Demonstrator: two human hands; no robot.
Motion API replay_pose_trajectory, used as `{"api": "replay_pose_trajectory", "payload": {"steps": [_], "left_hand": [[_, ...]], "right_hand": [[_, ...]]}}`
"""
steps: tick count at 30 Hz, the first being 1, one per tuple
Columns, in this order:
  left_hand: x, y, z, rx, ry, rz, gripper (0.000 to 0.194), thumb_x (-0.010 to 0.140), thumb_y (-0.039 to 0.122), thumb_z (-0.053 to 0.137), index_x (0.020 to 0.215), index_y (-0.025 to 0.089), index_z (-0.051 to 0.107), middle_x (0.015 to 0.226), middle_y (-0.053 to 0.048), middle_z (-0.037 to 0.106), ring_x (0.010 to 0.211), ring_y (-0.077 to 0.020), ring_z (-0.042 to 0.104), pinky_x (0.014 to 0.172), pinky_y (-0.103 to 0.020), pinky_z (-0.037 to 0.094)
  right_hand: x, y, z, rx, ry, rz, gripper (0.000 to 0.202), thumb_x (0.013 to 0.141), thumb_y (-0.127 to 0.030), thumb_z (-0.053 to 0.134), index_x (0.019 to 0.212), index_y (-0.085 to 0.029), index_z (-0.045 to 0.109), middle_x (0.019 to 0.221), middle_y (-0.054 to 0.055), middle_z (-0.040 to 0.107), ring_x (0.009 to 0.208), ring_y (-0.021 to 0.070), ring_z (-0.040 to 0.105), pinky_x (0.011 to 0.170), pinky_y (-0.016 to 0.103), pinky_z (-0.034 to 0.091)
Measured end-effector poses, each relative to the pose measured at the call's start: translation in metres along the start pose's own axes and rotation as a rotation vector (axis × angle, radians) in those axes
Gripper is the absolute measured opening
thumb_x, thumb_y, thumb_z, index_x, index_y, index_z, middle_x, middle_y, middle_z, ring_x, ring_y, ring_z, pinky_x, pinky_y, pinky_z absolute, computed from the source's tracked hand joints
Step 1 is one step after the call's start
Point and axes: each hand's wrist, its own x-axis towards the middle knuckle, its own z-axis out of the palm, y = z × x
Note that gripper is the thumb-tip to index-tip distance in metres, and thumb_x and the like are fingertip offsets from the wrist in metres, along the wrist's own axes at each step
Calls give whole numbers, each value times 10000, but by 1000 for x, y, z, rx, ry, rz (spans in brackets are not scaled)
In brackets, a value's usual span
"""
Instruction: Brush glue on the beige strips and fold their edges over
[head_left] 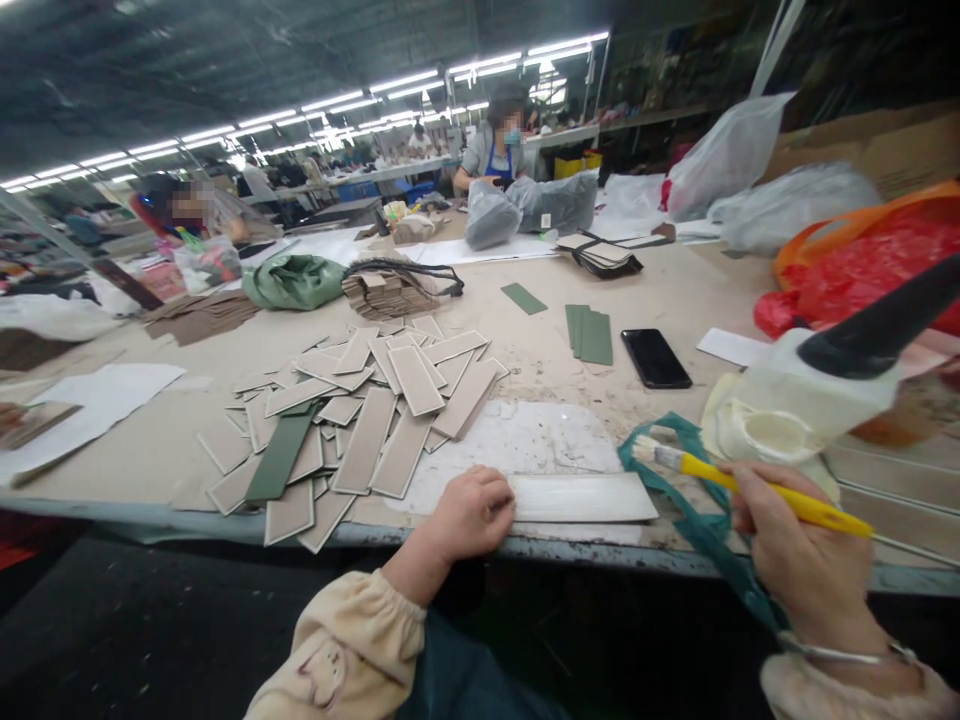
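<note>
My left hand has its fingers curled over the left end of a pale flat strip, pinning it near the table's front edge. A yellow-handled paintbrush is gripped in my right hand, its pale bristles pointing left beyond the strip's right end. Behind the brush stands a whitish plastic glue container with a black spout, smeared with cream-coloured residue. Left of my left hand lies a loose pile of beige rectangular pieces with light edges, and a green piece rests on top.
Green pieces and a black phone lie farther back on the table. A bundle of brown pieces sits beside a green bag. Red plastic bags crowd the right. A masked person is across the table.
</note>
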Motion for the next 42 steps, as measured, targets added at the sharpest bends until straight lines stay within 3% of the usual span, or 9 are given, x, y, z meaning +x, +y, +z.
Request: {"api": "replay_pose_trajectory", "payload": {"steps": [3,5,8,12,18,23,28,37,42], "left_hand": [[10,-20,-5,105,217,-175,138,856,263,560,921,198,663,965,-70,660,935,-204,596,864,-327,477],[17,-38,-10,260,300,-320,207,853,326,590,992,192,665,1076,-98,647,1026,-245,577,926,-371,455],[26,-60,-17,436,250,-486,309,830,395,623,1052,183,664,1151,-122,630,1096,-287,549,953,-393,434],[33,-70,-20,491,141,-596,348,852,418,585,1092,178,662,1081,-114,668,1040,-276,580,912,-365,435],[36,-67,-19,471,155,-646,356,858,427,571,1113,199,667,1094,-87,695,970,-256,624,847,-340,445],[35,-67,-22,369,267,-674,339,862,402,554,1107,205,681,1023,-70,722,918,-230,651,839,-314,458],[31,-69,-28,185,352,-794,319,865,409,520,1024,216,718,895,-52,734,850,-220,669,787,-306,490],[29,-68,-28,148,442,-724,293,834,380,557,1009,205,714,1018,-62,722,975,-226,656,892,-317,485],[23,-72,-25,258,408,-646,313,832,372,536,1008,177,706,1021,-84,709,984,-245,635,919,-350,470]], "right_hand": [[-3,-5,6,43,10,57,291,875,-468,560,942,-213,683,640,38,608,530,184,583,544,324,473],[-6,-6,11,45,-20,34,301,881,-471,553,1002,-225,675,692,34,630,573,185,603,589,324,489],[-9,-5,16,65,-75,-27,303,893,-461,546,1038,-222,664,722,28,644,582,172,610,588,306,498],[-11,-5,18,52,-136,-110,273,894,-434,558,1010,-211,664,694,5,640,557,143,613,570,263,499],[-11,-5,17,42,-140,-170,229,910,-378,549,1026,-212,655,687,-8,633,562,128,614,579,243,493],[-11,-7,19,44,-129,-221,210,915,-351,542,1018,-204,651,712,5,648,552,128,614,566,244,497],[-11,-12,21,71,-159,-210,198,913,-334,547,1034,-213,646,825,38,686,580,140,641,587,260,522],[-13,-17,24,107,-213,-242,208,912,-329,545,1040,-202,648,788,35,697,586,149,640,590,268,531],[-14,-13,25,89,-207,-274,193,914,-303,549,1050,-203,642,767,24,688,591,141,640,599,261,531]]}}
